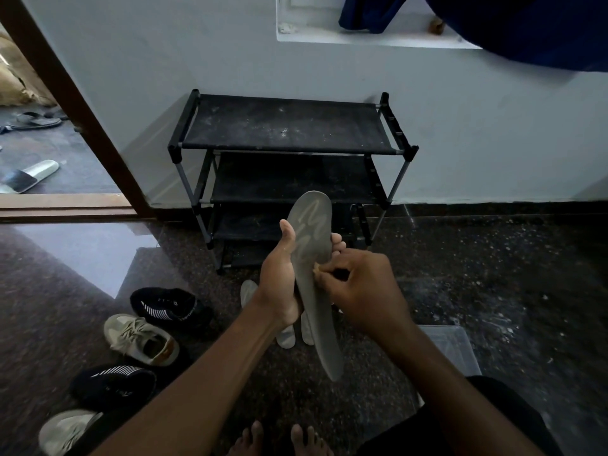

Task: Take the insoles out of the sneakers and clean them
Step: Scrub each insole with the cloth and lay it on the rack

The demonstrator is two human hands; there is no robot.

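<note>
A grey insole [314, 258] is held upright above the floor, gripped by the left hand [279, 281], with the thumb [288, 233] laid on its face and the fingertips [337, 241] curled round its far edge. A small pale object [317, 266], possibly a cloth, is pinched against the insole's edge by the curled right hand [362, 284].

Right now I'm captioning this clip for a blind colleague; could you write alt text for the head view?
A person's left hand grips a grey insole while the right hand presses a small pale object against its middle. Four sneakers lie at left, near a black shoe rack.
</note>
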